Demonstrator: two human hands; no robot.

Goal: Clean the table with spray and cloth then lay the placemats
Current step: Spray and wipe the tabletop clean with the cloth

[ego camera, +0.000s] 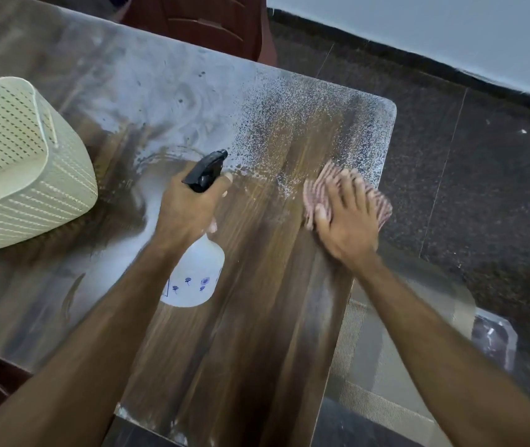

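My left hand (186, 208) grips the neck of a white spray bottle (197, 279) with a black trigger head (207, 169), held above the wooden table (257, 317). Fine spray droplets (289, 124) cover the table's far right part. My right hand (344, 214) presses flat on a pink striped cloth (316, 183) near the right edge of the table; hand and cloth are blurred. Woven placemats (373, 382) lie on a surface below the table's right side, partly hidden by my right arm.
A cream perforated plastic basket (21, 169) stands on the table at the left. A dark red wooden chair (199, 24) sits behind the far edge. Dark speckled floor (450, 156) lies to the right, with a clear plastic item (495, 340) near the placemats.
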